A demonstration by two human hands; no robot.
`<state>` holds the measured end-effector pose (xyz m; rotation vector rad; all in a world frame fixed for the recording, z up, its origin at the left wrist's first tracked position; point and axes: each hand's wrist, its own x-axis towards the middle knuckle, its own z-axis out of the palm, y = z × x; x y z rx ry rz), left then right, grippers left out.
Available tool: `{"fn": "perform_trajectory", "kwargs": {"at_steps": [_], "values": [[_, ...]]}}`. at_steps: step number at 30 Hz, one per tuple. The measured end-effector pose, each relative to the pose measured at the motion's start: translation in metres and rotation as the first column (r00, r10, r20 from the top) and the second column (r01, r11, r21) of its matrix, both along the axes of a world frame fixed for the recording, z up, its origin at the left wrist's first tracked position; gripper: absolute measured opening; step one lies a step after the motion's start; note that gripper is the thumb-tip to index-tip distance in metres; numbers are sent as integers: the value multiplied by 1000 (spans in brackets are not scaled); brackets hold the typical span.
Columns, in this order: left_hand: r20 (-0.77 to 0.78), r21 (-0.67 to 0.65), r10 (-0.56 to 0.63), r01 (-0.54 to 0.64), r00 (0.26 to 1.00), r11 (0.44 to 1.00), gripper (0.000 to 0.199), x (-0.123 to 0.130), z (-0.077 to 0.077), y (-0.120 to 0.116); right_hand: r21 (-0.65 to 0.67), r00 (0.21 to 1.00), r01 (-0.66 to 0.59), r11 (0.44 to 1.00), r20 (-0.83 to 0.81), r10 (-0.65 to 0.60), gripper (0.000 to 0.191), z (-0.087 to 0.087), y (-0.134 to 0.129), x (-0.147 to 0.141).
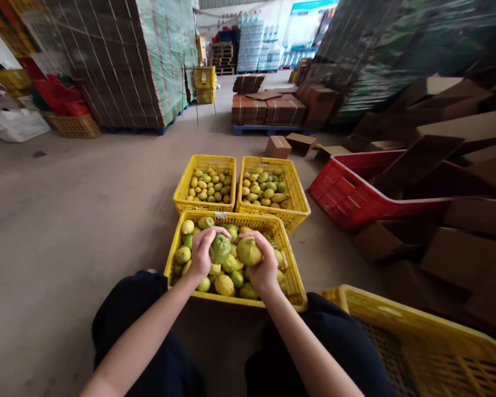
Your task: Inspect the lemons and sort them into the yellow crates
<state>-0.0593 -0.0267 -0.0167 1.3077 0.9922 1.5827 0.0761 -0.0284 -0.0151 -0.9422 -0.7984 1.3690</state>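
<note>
My left hand (204, 251) is closed around a green lemon (220, 248), its stem end facing me. A yellowish lemon (249, 251) is gripped by my right hand (264, 264), level with the green one and a little apart from it. Both hands are over the near yellow crate (235, 301), which is filled with green and yellow lemons (224, 285). Parts of the fruit below are hidden by my hands and forearms.
Two more yellow crates (182, 205) (301, 208) of fruit stand just beyond the near one. To the right are a red crate (339, 193) and piled cardboard boxes (475, 237). Another yellow crate (430, 325) sits beside my right knee. Flattened cartons (250, 110) lie on a blue pallet.
</note>
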Motion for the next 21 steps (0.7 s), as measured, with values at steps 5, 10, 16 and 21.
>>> {"fn": "perform_trajectory", "kwargs": {"at_steps": [5, 10, 16, 21], "values": [[3, 96, -34, 33, 999, 995, 41, -1, -1, -7, 25, 1000, 14, 1000, -2, -14, 27, 2, -17, 1], [-64, 162, -65, 75, 996, 984, 39, -5, 1, -10, -109, 947, -224, 969, -261, 189, 28, 10, -22, 3], [280, -142, -55, 98, 958, 985, 37, -7, 3, -2, -210, 946, -202, 957, -295, 135, 26, 7, -11, 5], [507, -491, 42, 248, 861, 835, 36, -17, 0, 6, -315, 922, -187, 931, -383, 55, 25, -2, -2, 4]]}}
